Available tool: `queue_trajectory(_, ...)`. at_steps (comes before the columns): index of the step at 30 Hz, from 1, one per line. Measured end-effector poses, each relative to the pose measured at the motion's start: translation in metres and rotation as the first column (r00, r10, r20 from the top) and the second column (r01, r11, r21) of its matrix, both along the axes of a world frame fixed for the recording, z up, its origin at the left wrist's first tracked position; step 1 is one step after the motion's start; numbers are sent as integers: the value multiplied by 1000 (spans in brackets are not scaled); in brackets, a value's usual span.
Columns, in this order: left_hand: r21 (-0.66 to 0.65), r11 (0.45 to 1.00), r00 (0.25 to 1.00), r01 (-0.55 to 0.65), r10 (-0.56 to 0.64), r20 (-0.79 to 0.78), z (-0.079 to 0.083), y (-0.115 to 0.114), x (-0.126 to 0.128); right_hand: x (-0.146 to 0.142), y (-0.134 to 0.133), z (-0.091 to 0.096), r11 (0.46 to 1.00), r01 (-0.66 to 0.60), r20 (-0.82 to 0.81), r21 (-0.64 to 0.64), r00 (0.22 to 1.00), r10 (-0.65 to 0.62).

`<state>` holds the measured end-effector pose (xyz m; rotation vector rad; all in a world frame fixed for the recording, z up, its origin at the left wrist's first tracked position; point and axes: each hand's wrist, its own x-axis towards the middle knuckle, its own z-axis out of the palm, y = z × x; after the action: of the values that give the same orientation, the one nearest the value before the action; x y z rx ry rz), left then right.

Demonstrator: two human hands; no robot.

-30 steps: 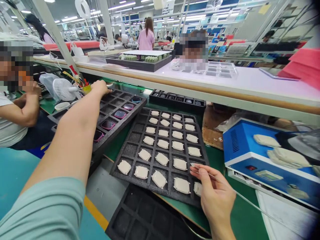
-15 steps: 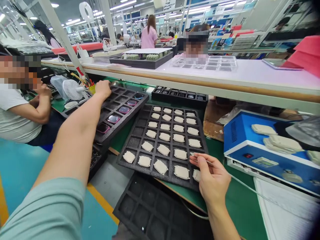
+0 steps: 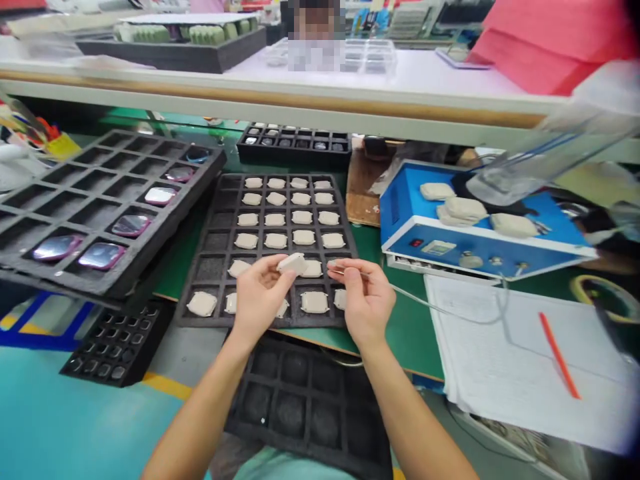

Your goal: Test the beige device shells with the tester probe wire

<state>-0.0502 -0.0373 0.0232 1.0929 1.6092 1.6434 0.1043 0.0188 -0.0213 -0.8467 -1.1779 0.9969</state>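
Note:
My left hand (image 3: 260,293) grips a beige, rounded-square piece (image 3: 293,265) between thumb and fingers, tilted above the foam tray. My right hand (image 3: 369,300) is closed on a thin, pen-like tool (image 3: 341,269) whose tip points toward that piece, a short gap apart. From behind this hand a thin pale tube (image 3: 450,312) runs toward the blue box. Under both hands lies a black foam tray (image 3: 209,268) with rows of similar beige pieces; most of its left column is bare. My left hand covers part of the front rows.
At left, a raised black tray (image 3: 80,183) holds several purple-rimmed, dark-glass parts. A blue control box (image 3: 400,207) carries beige pieces on top. Papers (image 3: 493,360) with a red pen (image 3: 560,357) lie at right. A shelf (image 3: 280,100) crosses the back. Another black tray (image 3: 305,400) sits below.
My left hand has come from the left tray's far edge to the middle tray and now holds a beige piece. The view has turned rightward and down. My right hand still holds the tool.

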Motion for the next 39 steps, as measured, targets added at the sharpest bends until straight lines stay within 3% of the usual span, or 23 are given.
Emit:
queue_trajectory(2,-30,999,988,-12,16,153,-23,10,17,1,1,0,999,-28,43,27,999,27)
queue_trajectory(4,-21,1000,979,-18,21,201,-28,16,21,1,2,-1,997,-55,84,47,995,51)
queue_trajectory(13,54,998,975,44,-55,216,-20,16,23,1,5,0,996,-82,28,36,996,81)
queue_trajectory(18,81,997,996,12,-20,89,-22,21,30,1,4,3,998,-55,-36,17,998,56)
queue_trajectory(24,86,995,953,-41,13,302,-27,23,36,3,5,2,996,-91,-9,20,996,91)
queue_trajectory(39,102,991,950,-82,47,307,-28,22,39,4,5,3,994,-112,23,10,993,112)
